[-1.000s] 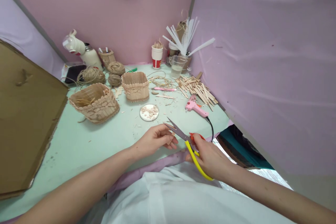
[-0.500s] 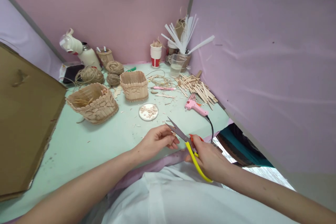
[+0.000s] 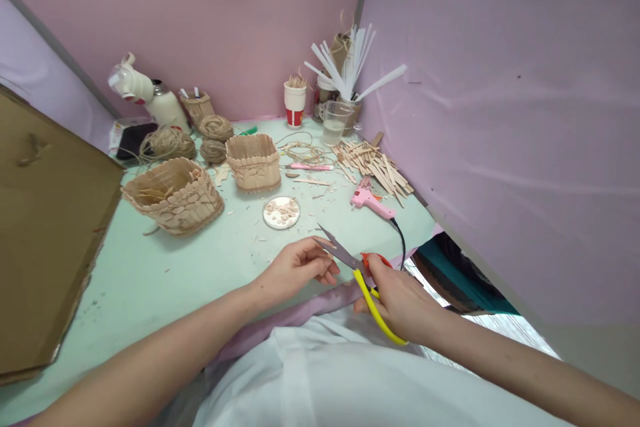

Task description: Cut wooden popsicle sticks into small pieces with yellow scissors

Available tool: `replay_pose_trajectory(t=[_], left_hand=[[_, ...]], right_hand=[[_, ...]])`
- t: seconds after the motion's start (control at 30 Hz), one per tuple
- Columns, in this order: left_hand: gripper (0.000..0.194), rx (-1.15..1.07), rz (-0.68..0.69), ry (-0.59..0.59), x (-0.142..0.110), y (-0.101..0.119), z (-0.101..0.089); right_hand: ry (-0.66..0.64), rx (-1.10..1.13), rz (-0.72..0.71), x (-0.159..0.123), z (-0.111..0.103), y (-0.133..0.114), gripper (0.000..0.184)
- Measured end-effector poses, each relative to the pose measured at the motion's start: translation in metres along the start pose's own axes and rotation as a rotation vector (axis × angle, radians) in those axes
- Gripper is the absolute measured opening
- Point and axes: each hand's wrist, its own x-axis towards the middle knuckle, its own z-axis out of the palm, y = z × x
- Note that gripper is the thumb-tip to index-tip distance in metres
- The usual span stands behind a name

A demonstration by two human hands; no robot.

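My right hand [image 3: 400, 303] is closed on the handles of a pair of scissors [image 3: 345, 255], one handle yellow, the other red. The blades stand slightly apart and point up and left, over the fingertips of my left hand [image 3: 303, 267]. Between the thumb and fingers of that hand is a small piece of wooden stick [image 3: 330, 257], mostly hidden by the fingers and blades. Just beyond lies a round white dish [image 3: 281, 221] with small cut wood pieces in it.
Two wooden-stick baskets, one left [image 3: 175, 203] and one in the middle [image 3: 254, 167], stand behind. A pink glue gun [image 3: 373, 201] and a pile of wooden sticks [image 3: 377, 170] lie at the right. Twine balls [image 3: 167, 143] and a paper cup [image 3: 295, 107] are farther back. Cardboard [image 3: 50, 233] rises at the left.
The view has shifted slightly, so the things on the table sit a little farther left. Both hands and the scissors hold nearly the same pose.
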Motion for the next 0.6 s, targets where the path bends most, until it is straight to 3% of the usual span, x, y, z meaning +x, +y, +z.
replay_pose_trajectory(t=[0.23, 0.47, 0.6], left_hand=[[0.019, 0.009, -0.007, 0.002, -0.001, 0.002, 0.004], [0.019, 0.004, -0.086, -0.044, 0.000, 0.006, 0.001], [0.022, -0.012, -0.128, -0.085, 0.002, 0.006, -0.002]], right_hand=[[-0.036, 0.000, 0.061, -0.001, -0.001, -0.007, 0.029], [-0.112, 0.183, 0.044, -0.004, -0.007, -0.004, 0.010], [-0.189, 0.346, -0.049, -0.008, -0.018, 0.000, 0.021]])
